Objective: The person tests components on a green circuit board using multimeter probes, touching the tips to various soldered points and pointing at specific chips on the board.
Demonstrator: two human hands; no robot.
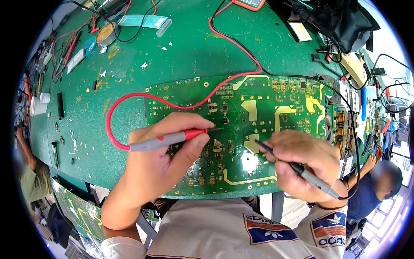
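Note:
A large green circuit board point(293, 125) lies on the green mat in front of me, with gold pads and small parts. My left hand point(159, 159) pinches a grey and red test probe point(168, 139), whose dark tip is over the board's middle-left. A red lead loops from that probe across the board. My right hand point(306, 164) grips a black and grey test probe point(308, 177), its tip pointing left over the middle of the board. Whether either tip touches a pad I cannot tell.
An orange meter point(248, 3), a round tin point(105, 34), a black bag point(349, 26) and tangled cables surround the board. A second board point(75, 207) is at lower left. Two other people work at either edge, one at left point(36, 177), one at right point(371, 198).

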